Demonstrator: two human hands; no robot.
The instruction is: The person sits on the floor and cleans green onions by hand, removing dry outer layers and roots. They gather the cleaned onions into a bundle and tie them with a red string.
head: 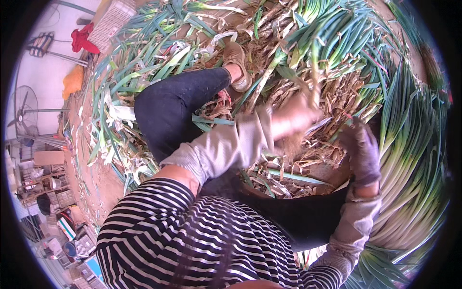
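My left hand (297,117), blurred by motion, is closed around the lower stalk of a large green onion (315,72). Blurred roots hang below this hand, and the stalk rises towards a heap of leafy onions (335,39). To its right is my right hand (361,151) in a purplish-grey glove, fingers bent; whether it holds anything is unclear. Beneath and between both hands lie dry brown husks (328,151). Just beyond the gloved hand lies a large pile of onions (408,180) with pale stems and green tops.
My bent leg (173,101) and shoe (236,65) are among loose leaves (126,79) on the left. A long green leaf (296,177) lies before my other leg. Farther left are a plastic crate (110,23), a red cloth (83,39), a fan (25,110) and stacked goods.
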